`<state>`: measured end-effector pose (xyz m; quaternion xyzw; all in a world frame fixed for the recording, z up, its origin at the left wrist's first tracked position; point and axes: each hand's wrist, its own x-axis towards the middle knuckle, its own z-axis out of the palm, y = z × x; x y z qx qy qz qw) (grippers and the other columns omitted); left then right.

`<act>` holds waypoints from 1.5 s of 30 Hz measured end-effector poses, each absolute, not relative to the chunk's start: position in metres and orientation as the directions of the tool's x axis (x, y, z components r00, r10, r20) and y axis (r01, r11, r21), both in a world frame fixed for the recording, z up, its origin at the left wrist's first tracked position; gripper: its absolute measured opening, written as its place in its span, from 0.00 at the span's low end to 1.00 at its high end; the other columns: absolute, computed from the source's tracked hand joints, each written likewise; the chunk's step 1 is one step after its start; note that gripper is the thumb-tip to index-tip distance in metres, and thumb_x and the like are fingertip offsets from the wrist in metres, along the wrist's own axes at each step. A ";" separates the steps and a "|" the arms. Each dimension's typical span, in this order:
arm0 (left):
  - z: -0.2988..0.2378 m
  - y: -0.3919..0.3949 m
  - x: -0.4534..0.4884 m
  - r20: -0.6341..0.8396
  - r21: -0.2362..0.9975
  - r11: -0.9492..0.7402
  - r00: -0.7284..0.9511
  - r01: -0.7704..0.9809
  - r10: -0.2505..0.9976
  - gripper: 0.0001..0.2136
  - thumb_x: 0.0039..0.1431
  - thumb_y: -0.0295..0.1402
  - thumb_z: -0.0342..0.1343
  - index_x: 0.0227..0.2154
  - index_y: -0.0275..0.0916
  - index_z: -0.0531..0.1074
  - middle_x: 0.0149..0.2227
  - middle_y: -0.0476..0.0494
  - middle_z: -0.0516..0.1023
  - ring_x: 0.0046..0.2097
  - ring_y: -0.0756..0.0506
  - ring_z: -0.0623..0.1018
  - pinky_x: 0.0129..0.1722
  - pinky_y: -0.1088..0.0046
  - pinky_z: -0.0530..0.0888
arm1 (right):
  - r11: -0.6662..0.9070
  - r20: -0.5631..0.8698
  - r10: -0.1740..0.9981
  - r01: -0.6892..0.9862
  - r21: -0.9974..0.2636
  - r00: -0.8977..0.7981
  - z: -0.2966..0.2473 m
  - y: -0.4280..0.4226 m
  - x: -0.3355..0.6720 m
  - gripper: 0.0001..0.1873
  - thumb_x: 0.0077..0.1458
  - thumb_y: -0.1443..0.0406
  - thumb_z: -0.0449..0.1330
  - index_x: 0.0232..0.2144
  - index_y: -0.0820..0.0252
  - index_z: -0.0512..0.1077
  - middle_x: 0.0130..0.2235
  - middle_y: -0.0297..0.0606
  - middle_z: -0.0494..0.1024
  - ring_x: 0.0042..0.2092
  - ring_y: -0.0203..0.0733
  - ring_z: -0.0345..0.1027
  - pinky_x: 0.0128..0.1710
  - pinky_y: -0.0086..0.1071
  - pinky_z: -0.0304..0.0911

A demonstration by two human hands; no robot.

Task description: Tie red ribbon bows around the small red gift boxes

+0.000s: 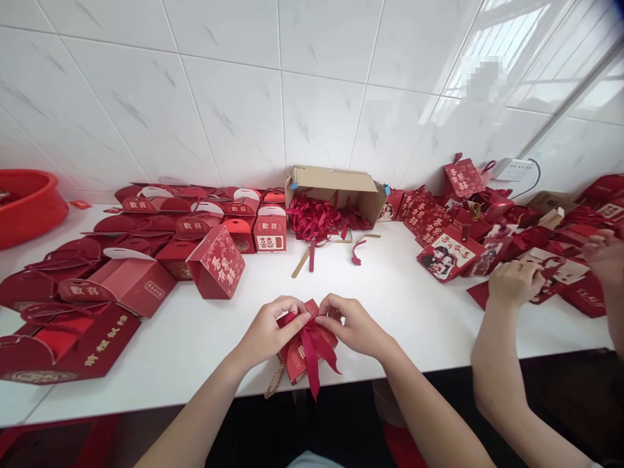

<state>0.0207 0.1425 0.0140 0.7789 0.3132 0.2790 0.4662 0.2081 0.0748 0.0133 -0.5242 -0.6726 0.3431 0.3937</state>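
Close to the table's front edge lies a small red gift box (pixel 296 362) with gold print, partly covered by my hands. A dark red ribbon (pixel 312 354) is gathered on top of it, its two tails hanging down toward me. My left hand (pixel 275 328) pinches the ribbon from the left, thumb against fingers. From the right, my right hand (pixel 348 324) pinches the same ribbon, its fingertips nearly meeting the left ones. A twisted gold cord (pixel 274 382) pokes out at the box's lower left.
Rows of red handled boxes (pixel 117 279) stand left, beside a red basin (pixel 32 208). An open cardboard box (pixel 336 179) spills red ribbons (pixel 316 218) at the back. Finished-looking bags (pixel 448 253) pile up right, where another person's hands (pixel 517 283) work. A power strip (pixel 514 170) sits by the wall.
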 end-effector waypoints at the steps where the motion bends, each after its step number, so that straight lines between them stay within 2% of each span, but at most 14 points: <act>1: 0.012 0.142 0.022 0.148 0.904 -0.364 0.633 0.225 0.760 0.16 0.59 0.37 0.53 0.19 0.40 0.57 0.32 0.46 0.77 0.36 0.46 0.75 0.38 0.68 0.73 | 0.209 0.165 0.976 0.417 -0.885 -0.140 0.014 0.075 0.208 0.06 0.59 0.64 0.56 0.30 0.58 0.68 0.29 0.32 0.73 0.29 0.34 0.64 0.29 0.29 0.62; 4: 0.008 0.142 0.022 0.152 0.909 -0.355 0.618 0.219 0.771 0.16 0.57 0.36 0.55 0.17 0.40 0.58 0.31 0.45 0.77 0.36 0.46 0.76 0.38 0.69 0.73 | 0.192 0.162 0.981 0.367 -0.910 -0.110 0.010 0.076 0.208 0.06 0.58 0.64 0.57 0.29 0.58 0.68 0.29 0.32 0.73 0.30 0.35 0.66 0.30 0.29 0.64; 8: 0.007 0.141 0.022 0.124 0.920 -0.322 0.611 0.225 0.782 0.10 0.54 0.34 0.58 0.20 0.38 0.70 0.35 0.42 0.79 0.39 0.44 0.78 0.42 0.67 0.73 | 0.136 0.126 0.991 0.275 -0.952 -0.053 0.001 0.079 0.209 0.06 0.56 0.63 0.58 0.28 0.59 0.68 0.30 0.33 0.73 0.32 0.36 0.67 0.31 0.30 0.65; 11: 0.008 0.140 0.023 0.105 0.926 -0.298 0.603 0.230 0.791 0.07 0.53 0.33 0.59 0.22 0.38 0.74 0.37 0.42 0.80 0.41 0.43 0.79 0.43 0.67 0.73 | 0.094 0.088 0.995 0.213 -0.973 -0.038 -0.003 0.080 0.210 0.07 0.55 0.63 0.59 0.28 0.59 0.67 0.29 0.32 0.71 0.30 0.34 0.66 0.30 0.30 0.65; 15: 0.007 0.139 0.021 0.078 0.938 -0.263 0.600 0.228 0.796 0.07 0.52 0.34 0.60 0.21 0.39 0.74 0.36 0.42 0.80 0.43 0.42 0.79 0.41 0.68 0.74 | 0.068 0.062 0.997 0.184 -0.981 -0.040 -0.002 0.081 0.214 0.08 0.54 0.61 0.60 0.27 0.59 0.66 0.29 0.31 0.70 0.28 0.34 0.65 0.29 0.30 0.65; 18: 0.004 0.140 0.018 0.064 0.944 -0.245 0.602 0.223 0.796 0.08 0.49 0.33 0.62 0.19 0.39 0.73 0.33 0.43 0.81 0.47 0.40 0.78 0.45 0.66 0.74 | 0.050 0.048 0.999 0.184 -0.982 -0.014 -0.001 0.080 0.221 0.10 0.53 0.60 0.60 0.27 0.59 0.66 0.28 0.31 0.69 0.27 0.33 0.64 0.27 0.30 0.65; 22: 0.003 0.141 0.015 -0.002 0.949 -0.190 0.608 0.252 0.794 0.05 0.48 0.33 0.63 0.23 0.39 0.75 0.38 0.41 0.81 0.49 0.39 0.76 0.46 0.65 0.73 | 0.078 0.079 0.997 0.213 -0.974 -0.001 -0.004 0.080 0.231 0.11 0.55 0.57 0.60 0.29 0.59 0.67 0.29 0.32 0.69 0.28 0.34 0.64 0.28 0.31 0.65; 26: 0.006 0.140 0.014 -0.046 0.960 -0.135 0.613 0.245 0.789 0.08 0.48 0.36 0.63 0.26 0.37 0.74 0.41 0.41 0.79 0.45 0.41 0.77 0.42 0.69 0.73 | 0.041 0.045 0.999 0.252 -0.967 0.010 -0.007 0.081 0.233 0.14 0.56 0.54 0.59 0.34 0.59 0.68 0.33 0.36 0.72 0.33 0.37 0.66 0.31 0.31 0.65; 29: 0.009 0.139 0.015 -0.057 0.976 -0.090 0.629 0.199 0.775 0.11 0.52 0.40 0.60 0.26 0.37 0.73 0.39 0.42 0.79 0.39 0.43 0.78 0.39 0.70 0.73 | -0.057 -0.060 0.998 0.322 -0.945 0.000 -0.008 0.081 0.231 0.18 0.55 0.50 0.58 0.32 0.60 0.68 0.32 0.36 0.72 0.31 0.37 0.65 0.31 0.32 0.65; 31: 0.009 0.138 0.016 -0.055 0.978 -0.081 0.616 0.190 0.786 0.11 0.53 0.40 0.60 0.26 0.37 0.73 0.39 0.41 0.79 0.39 0.43 0.78 0.40 0.69 0.73 | -0.073 -0.086 0.996 0.321 -0.944 -0.028 -0.009 0.081 0.228 0.19 0.56 0.49 0.57 0.30 0.60 0.67 0.29 0.34 0.70 0.30 0.36 0.63 0.30 0.32 0.64; 34: 0.008 0.139 0.017 -0.054 0.971 -0.095 0.590 0.219 0.805 0.10 0.51 0.39 0.61 0.25 0.37 0.73 0.41 0.40 0.79 0.42 0.41 0.78 0.43 0.67 0.72 | -0.033 -0.054 0.996 0.270 -0.962 -0.068 -0.009 0.082 0.223 0.19 0.57 0.50 0.56 0.26 0.59 0.66 0.26 0.31 0.66 0.28 0.34 0.60 0.30 0.30 0.63; 37: 0.005 0.140 0.017 -0.068 0.964 -0.101 0.592 0.247 0.803 0.09 0.50 0.38 0.61 0.25 0.37 0.74 0.43 0.39 0.79 0.44 0.40 0.78 0.44 0.66 0.72 | 0.002 -0.008 0.999 0.246 -0.969 -0.039 -0.008 0.083 0.220 0.19 0.55 0.51 0.58 0.23 0.60 0.65 0.24 0.29 0.63 0.26 0.33 0.56 0.27 0.29 0.57; 40: 0.004 0.140 0.017 -0.063 0.956 -0.120 0.586 0.268 0.808 0.07 0.49 0.36 0.62 0.23 0.38 0.75 0.41 0.39 0.80 0.48 0.39 0.76 0.48 0.65 0.71 | 0.025 0.027 1.000 0.246 -0.969 0.002 -0.006 0.083 0.221 0.19 0.53 0.52 0.59 0.22 0.60 0.65 0.22 0.28 0.62 0.24 0.32 0.53 0.25 0.28 0.52; 45: 0.003 0.138 0.018 -0.045 0.953 -0.135 0.567 0.272 0.822 0.06 0.47 0.35 0.64 0.21 0.40 0.76 0.35 0.41 0.80 0.52 0.38 0.74 0.51 0.65 0.69 | 0.058 0.081 0.994 0.272 -0.961 0.071 -0.007 0.082 0.222 0.17 0.52 0.54 0.59 0.21 0.60 0.67 0.21 0.29 0.63 0.24 0.32 0.53 0.25 0.28 0.52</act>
